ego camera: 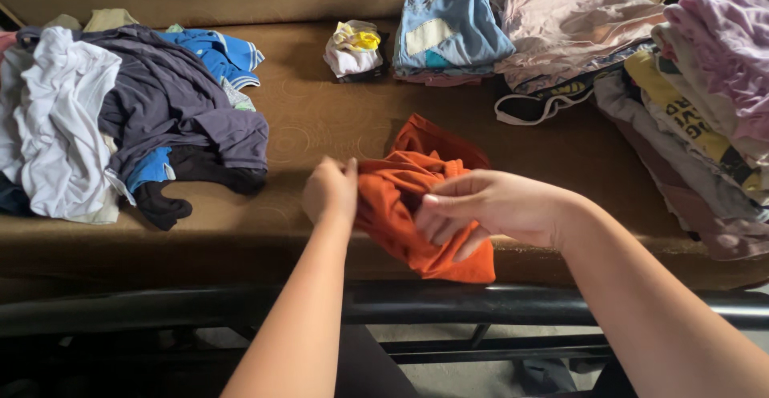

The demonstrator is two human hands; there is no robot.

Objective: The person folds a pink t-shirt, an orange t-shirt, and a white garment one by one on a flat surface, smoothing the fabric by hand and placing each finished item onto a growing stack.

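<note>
Currently both hands are gripping orange cloth, frame centre: L hand is pinching its left edge, R hand is clamping the middle; bulk is hanging lower right w/ long axis diagonal.

The right hand covers the middle of the orange garment, so its kind cannot be told. The stack of folded clothes runs off the right edge; the loose heap of clothes is cut at the left edge.
</note>
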